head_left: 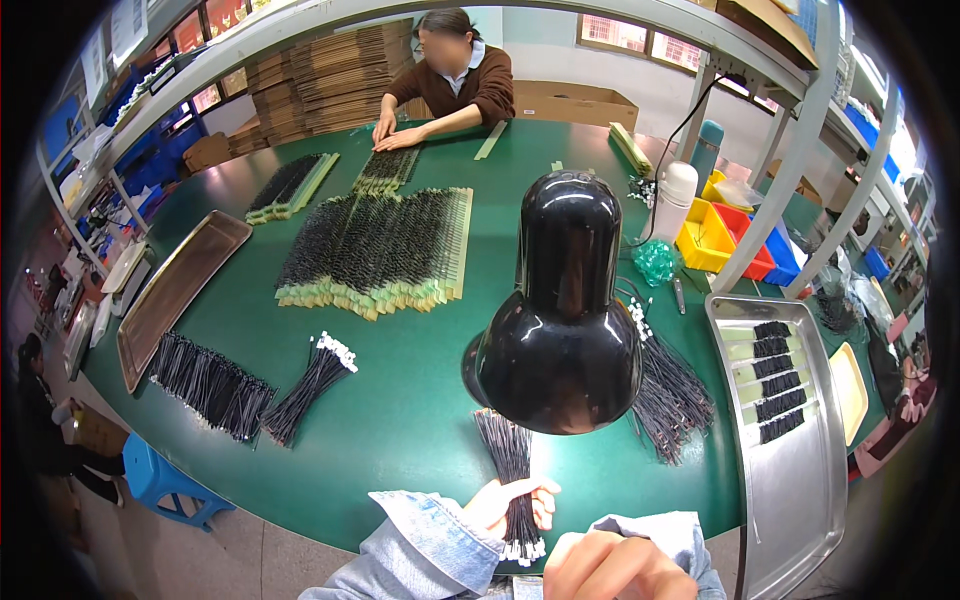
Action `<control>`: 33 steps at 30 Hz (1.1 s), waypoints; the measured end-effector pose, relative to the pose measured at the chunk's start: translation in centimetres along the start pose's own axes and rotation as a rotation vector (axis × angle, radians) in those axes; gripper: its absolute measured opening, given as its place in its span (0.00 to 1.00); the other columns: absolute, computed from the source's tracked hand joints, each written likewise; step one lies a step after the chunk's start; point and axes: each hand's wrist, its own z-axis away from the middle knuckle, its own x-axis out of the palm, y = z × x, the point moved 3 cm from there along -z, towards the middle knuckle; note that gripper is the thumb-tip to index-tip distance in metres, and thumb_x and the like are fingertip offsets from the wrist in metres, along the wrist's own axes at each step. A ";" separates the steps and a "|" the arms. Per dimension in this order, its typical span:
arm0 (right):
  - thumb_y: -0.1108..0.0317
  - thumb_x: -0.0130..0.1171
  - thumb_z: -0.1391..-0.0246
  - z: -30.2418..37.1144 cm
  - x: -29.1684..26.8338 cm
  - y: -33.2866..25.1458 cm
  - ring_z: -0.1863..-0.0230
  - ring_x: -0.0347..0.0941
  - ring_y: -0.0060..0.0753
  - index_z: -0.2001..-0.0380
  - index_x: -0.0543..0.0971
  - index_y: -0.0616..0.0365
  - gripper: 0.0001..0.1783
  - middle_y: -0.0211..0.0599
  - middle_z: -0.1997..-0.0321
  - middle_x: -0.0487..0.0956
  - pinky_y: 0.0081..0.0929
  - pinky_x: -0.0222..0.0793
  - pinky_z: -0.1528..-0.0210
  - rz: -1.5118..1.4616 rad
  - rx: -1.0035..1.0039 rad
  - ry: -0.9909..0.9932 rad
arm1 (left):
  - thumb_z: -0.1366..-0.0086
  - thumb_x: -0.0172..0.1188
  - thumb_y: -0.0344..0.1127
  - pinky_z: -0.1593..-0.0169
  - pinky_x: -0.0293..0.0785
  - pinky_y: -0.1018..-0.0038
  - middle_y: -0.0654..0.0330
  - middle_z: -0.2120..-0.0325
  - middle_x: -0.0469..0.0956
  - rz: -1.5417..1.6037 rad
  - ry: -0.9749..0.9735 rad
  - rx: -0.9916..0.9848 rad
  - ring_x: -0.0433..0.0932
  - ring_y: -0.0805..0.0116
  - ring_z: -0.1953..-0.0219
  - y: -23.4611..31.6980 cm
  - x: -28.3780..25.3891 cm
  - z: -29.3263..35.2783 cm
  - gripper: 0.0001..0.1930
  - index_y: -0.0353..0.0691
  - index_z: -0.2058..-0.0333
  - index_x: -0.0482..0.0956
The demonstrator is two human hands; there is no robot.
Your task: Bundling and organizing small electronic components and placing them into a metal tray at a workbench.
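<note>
My left hand (490, 507) is wrapped round a bundle of thin black cables (510, 455). White connectors show at the bundle's near end, and its far end lies under a black lamp head (560, 340). To the right of the bundle, at the lower edge, is my right hand (620, 568) with its fingers curled in. What those fingers hold, if anything, is hidden. A looser pile of black cables (675, 395) lies right of the lamp. On the left rest a fanned bundle with white connectors (310, 390) and a row of black cables (210, 385).
Broad rows of black cables on pale strips (375, 250) cover the middle of the green table (400, 400). A metal tray (790, 500) holds several short cable bundles; a brown tray (180, 300) lies left. Across the table a person (465, 85) handles cables. Coloured bins (705, 238) stand right.
</note>
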 end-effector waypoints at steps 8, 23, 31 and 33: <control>0.79 0.52 0.63 2.2 -1.2 0.2 0.64 0.66 0.43 0.68 0.72 0.52 0.15 0.50 0.62 0.68 0.31 0.65 0.63 0.032 0.055 -0.011 | 0.40 0.45 0.38 0.72 0.72 0.69 0.54 0.83 0.70 -0.217 0.017 0.202 0.73 0.61 0.78 2.1 1.6 1.9 0.14 0.29 0.68 0.69; 0.63 0.52 0.51 11.6 -8.5 10.2 0.67 0.64 0.25 0.62 0.68 0.59 0.15 0.32 0.66 0.69 0.20 0.62 0.65 -0.368 0.907 0.645 | 0.40 0.45 0.36 0.84 0.57 0.77 0.65 0.93 0.57 -0.371 -0.046 0.140 0.57 0.75 0.93 2.8 4.6 2.4 0.10 0.34 0.72 0.68; 0.75 0.54 0.55 10.4 -8.0 10.6 0.52 0.63 0.28 0.52 0.62 0.62 0.24 0.37 0.54 0.68 0.26 0.59 0.49 -0.203 0.937 0.755 | 0.41 0.47 0.36 0.78 0.70 0.72 0.56 0.85 0.70 -0.402 -0.020 0.115 0.72 0.63 0.83 2.1 3.0 1.8 0.12 0.32 0.76 0.69; 0.74 0.54 0.55 10.3 -8.6 9.6 0.52 0.63 0.28 0.51 0.61 0.62 0.25 0.37 0.54 0.68 0.26 0.59 0.49 -0.131 0.893 0.805 | 0.41 0.47 0.37 0.77 0.71 0.72 0.54 0.83 0.70 -0.418 -0.021 0.108 0.72 0.62 0.83 2.0 3.9 1.4 0.12 0.31 0.74 0.69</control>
